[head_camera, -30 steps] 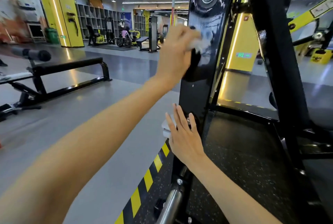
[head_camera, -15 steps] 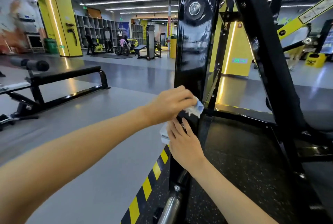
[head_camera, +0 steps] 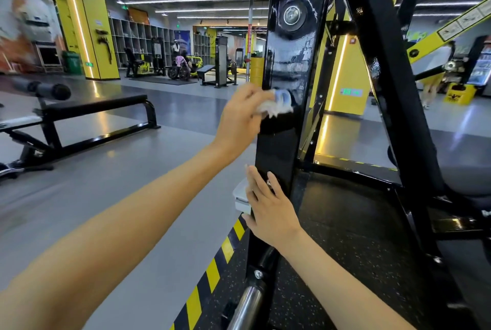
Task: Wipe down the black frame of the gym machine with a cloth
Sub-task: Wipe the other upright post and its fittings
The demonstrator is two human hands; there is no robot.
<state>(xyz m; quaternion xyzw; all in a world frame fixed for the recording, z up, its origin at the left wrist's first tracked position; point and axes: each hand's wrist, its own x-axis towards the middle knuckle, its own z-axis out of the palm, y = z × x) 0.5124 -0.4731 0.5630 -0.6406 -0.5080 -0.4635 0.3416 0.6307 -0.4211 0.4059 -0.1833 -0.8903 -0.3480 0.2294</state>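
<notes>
A glossy black upright post of the gym machine frame (head_camera: 289,64) rises in the middle of the view, wet streaks on its face. My left hand (head_camera: 240,120) grips a crumpled white and pale blue cloth (head_camera: 277,105) and presses it against the post at mid height. Lower down, my right hand (head_camera: 268,207) rests flat on the same post with straight fingers, holding nothing. A round silver bolt (head_camera: 291,15) sits near the post's top.
A slanted black beam (head_camera: 393,90) crosses on the right over a black rubber mat (head_camera: 345,250). Yellow-black hazard tape (head_camera: 212,274) edges the mat. A chrome bar (head_camera: 245,308) sticks out low. A black bench (head_camera: 79,117) stands left on the grey floor.
My left hand with the cloth went down the post from high up to just above my right hand, then rose again to mid height. My right hand stayed flat on the post.
</notes>
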